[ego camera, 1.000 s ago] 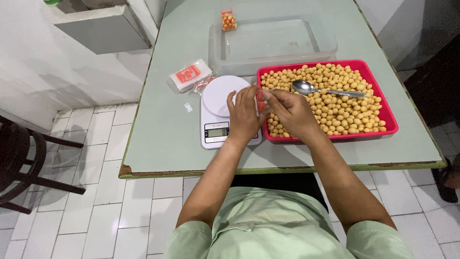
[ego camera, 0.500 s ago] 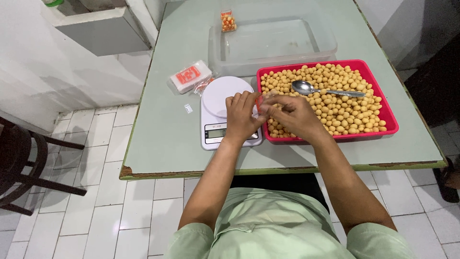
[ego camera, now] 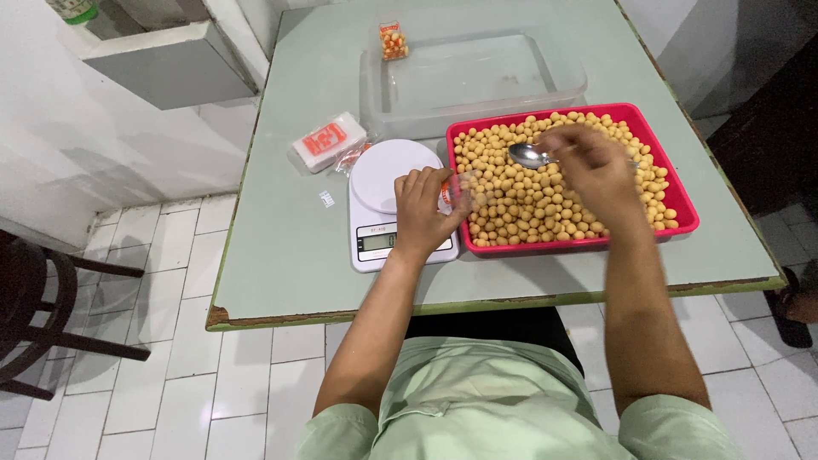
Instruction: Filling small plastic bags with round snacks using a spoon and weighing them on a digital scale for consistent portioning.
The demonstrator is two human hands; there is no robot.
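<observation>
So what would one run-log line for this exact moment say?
left hand: holds small clear bag by scale | right hand: at spoon handle, grip unclear | red tray: full of yellow balls

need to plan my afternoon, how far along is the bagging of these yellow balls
Early on, by the look of it. Done: one small filled packet stands at the clear tub. In hand: the left hand holds a small clear bag beside the white scale; the right hand is at the spoon. Left: the red tray is nearly full of yellow balls.
</observation>
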